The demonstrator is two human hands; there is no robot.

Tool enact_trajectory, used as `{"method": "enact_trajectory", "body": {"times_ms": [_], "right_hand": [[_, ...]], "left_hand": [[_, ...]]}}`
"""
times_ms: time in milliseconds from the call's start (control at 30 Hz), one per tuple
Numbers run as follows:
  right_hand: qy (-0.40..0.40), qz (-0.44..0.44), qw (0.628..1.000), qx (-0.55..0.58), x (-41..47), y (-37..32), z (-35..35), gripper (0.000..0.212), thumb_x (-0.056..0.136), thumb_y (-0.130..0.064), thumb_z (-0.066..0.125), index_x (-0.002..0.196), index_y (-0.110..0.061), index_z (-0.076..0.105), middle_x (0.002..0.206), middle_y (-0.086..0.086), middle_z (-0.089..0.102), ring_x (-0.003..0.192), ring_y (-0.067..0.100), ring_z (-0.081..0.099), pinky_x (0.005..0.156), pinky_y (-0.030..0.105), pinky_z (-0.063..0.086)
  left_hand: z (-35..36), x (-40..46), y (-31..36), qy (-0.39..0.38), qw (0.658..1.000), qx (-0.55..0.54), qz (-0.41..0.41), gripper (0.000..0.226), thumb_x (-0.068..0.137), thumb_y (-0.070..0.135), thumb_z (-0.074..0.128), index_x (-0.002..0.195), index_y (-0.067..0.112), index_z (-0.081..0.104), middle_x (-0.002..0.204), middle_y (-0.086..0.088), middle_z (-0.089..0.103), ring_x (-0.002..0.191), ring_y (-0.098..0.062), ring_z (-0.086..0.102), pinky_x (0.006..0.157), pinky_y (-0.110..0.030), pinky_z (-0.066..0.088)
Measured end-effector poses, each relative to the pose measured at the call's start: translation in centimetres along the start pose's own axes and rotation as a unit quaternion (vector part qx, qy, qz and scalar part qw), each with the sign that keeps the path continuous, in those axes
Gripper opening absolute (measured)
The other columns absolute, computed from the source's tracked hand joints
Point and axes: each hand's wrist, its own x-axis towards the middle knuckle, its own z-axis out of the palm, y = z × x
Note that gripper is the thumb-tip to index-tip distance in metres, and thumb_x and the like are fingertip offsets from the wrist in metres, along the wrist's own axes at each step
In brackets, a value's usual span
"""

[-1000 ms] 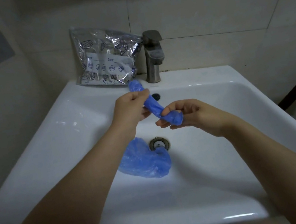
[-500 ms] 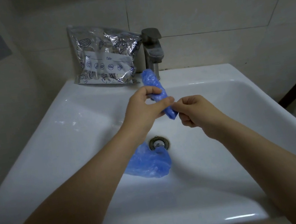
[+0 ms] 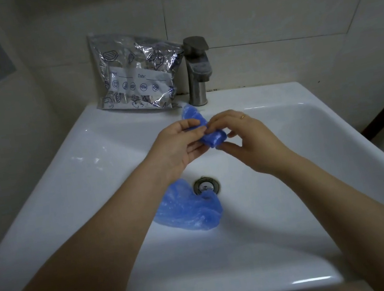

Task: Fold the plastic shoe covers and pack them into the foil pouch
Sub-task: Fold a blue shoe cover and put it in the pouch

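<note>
While held above the white sink (image 3: 337, 147), rolled blue shoe cover (image 3: 205, 130) pinched by left hand (image 3: 176, 147) and right hand (image 3: 250, 141). Second shoe cover (image 3: 188, 208) loose at the drain's 7 o'clock. Foil pouch (image 3: 134, 74) propped at 12 o'clock.

We see two bare forearms, no sleeves on either. Left hand (image 3: 176, 147) has nothing on it that we can make out. Right hand (image 3: 253, 140) wears one thin gold ring (image 3: 242, 116) on a finger. No gloves, no watch.
</note>
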Motion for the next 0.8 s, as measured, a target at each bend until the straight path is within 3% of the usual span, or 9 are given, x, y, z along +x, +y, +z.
{"method": "enact_trajectory", "body": {"times_ms": [133, 267, 433, 533, 600, 700, 800], "right_hand": [[0.003, 0.023, 1.000, 0.002, 0.0, 0.0, -0.5, 0.015, 0.086, -0.014, 0.064, 0.099, -0.011, 0.068, 0.095, -0.009, 0.060, 0.085, 0.007, 0.054, 0.076, 0.010, 0.040], [-0.051, 0.087, 0.993, 0.055, 0.0, 0.2, -0.5, 0.015, 0.088, -0.018, 0.061, 0.092, -0.008, 0.071, 0.086, 0.001, 0.065, 0.076, 0.012, 0.058, 0.070, 0.016, 0.042], [-0.023, 0.164, 0.982, 0.085, -0.1, 0.4, 0.0, 0.018, 0.089, -0.023, 0.059, 0.080, -0.010, 0.067, 0.068, 0.004, 0.064, 0.064, 0.017, 0.058, 0.063, 0.023, 0.044], [0.005, 0.203, 0.972, 0.117, 0.0, 0.1, 0.0, 0.017, 0.089, -0.023, 0.059, 0.074, -0.015, 0.058, 0.062, -0.001, 0.061, 0.056, 0.009, 0.056, 0.061, 0.024, 0.047], [0.012, 0.223, 0.967, 0.123, 0.1, 0.0, 0.1, 0.018, 0.087, -0.021, 0.062, 0.071, -0.019, 0.053, 0.059, -0.004, 0.059, 0.051, 0.004, 0.052, 0.057, 0.022, 0.046], [0.039, 0.275, 0.944, 0.178, 0.1, -0.2, 0.4, 0.018, 0.086, -0.028, 0.063, 0.081, -0.014, 0.054, 0.069, 0.000, 0.061, 0.058, 0.008, 0.053, 0.056, 0.022, 0.046], [0.033, 0.367, 0.874, 0.318, 0.1, -0.2, 0.0, 0.031, 0.089, -0.032, 0.059, 0.108, -0.008, 0.055, 0.091, 0.006, 0.066, 0.077, 0.015, 0.062, 0.071, 0.026, 0.051]], "left_hand": [[-0.1, 0.2, -0.5, 0.000, 0.996, 0.088, 0.009, 0.013, 0.087, 0.004, 0.058, 0.081, 0.015, 0.060, 0.081, -0.004, 0.066, 0.079, -0.015, 0.061, 0.085, -0.027, 0.047], [0.4, -0.2, -0.6, -0.008, 0.991, 0.130, 0.026, 0.012, 0.090, 0.014, 0.057, 0.080, 0.013, 0.064, 0.080, -0.003, 0.068, 0.071, -0.012, 0.065, 0.076, -0.020, 0.053], [0.9, -0.6, -0.7, -0.039, 0.977, 0.208, 0.031, 0.024, 0.093, 0.032, 0.052, 0.087, 0.014, 0.066, 0.075, -0.001, 0.070, 0.070, -0.010, 0.068, 0.087, -0.025, 0.053], [0.8, -0.6, -0.9, -0.053, 0.966, 0.253, 0.029, 0.024, 0.089, 0.030, 0.059, 0.097, 0.009, 0.068, 0.097, -0.016, 0.071, 0.096, -0.026, 0.068, 0.094, -0.032, 0.051], [0.8, -0.7, -1.1, -0.065, 0.958, 0.275, 0.046, 0.013, 0.085, 0.019, 0.064, 0.093, 0.009, 0.067, 0.094, -0.015, 0.071, 0.095, -0.024, 0.068, 0.091, -0.027, 0.052], [0.8, -0.7, -1.1, -0.083, 0.959, 0.264, 0.060, 0.009, 0.085, 0.003, 0.062, 0.091, 0.010, 0.063, 0.081, -0.005, 0.070, 0.080, -0.013, 0.067, 0.082, -0.019, 0.052], [0.9, -0.8, -0.9, -0.087, 0.951, 0.286, 0.081, 0.017, 0.083, 0.001, 0.064, 0.089, 0.015, 0.057, 0.071, 0.001, 0.069, 0.067, -0.007, 0.065, 0.073, -0.017, 0.052]]}}
